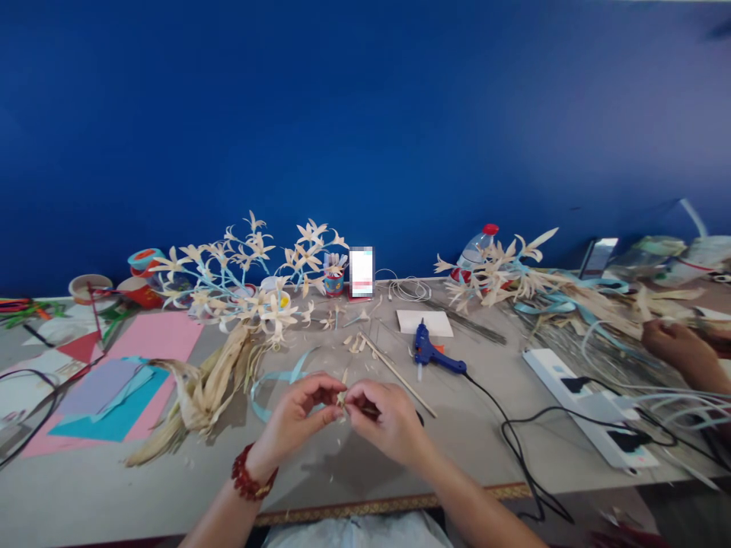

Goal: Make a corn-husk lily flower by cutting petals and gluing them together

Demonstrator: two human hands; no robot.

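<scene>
Currently at the centre of the dial: one small pale piece (341, 397), husk-like, details too small to read, held just above the bench (365, 476).

Grip, left hand (301, 409): thumb and fingers pinched on the piece; red beaded bracelet (254, 473) at the wrist.

Grip, right hand (384, 418): fingertips closed on the same piece from the other side; whether anything else sits in the palm, I cannot tell.

Made up, at eleven o'clock: sprays of pale flowers (260, 247) on light-blue stems. Between one and two: another flower cluster (496, 266).

Loose stock, twelve o'clock: scattered petals (357, 344). Nine o'clock: a bundle of dried husks (211, 392). Ten: light-blue ribbon (297, 369).

Tools, two o'clock: blue glue gun (431, 348), set down; nearer, a thin stick (400, 377).

Three o'clock: power strip (588, 411); beyond it, a co-worker's hand (674, 346).

Progress, in my judgement: many blooms look complete; the piece in hand seems unfinished, and the loose petals and husks remain unused.
</scene>
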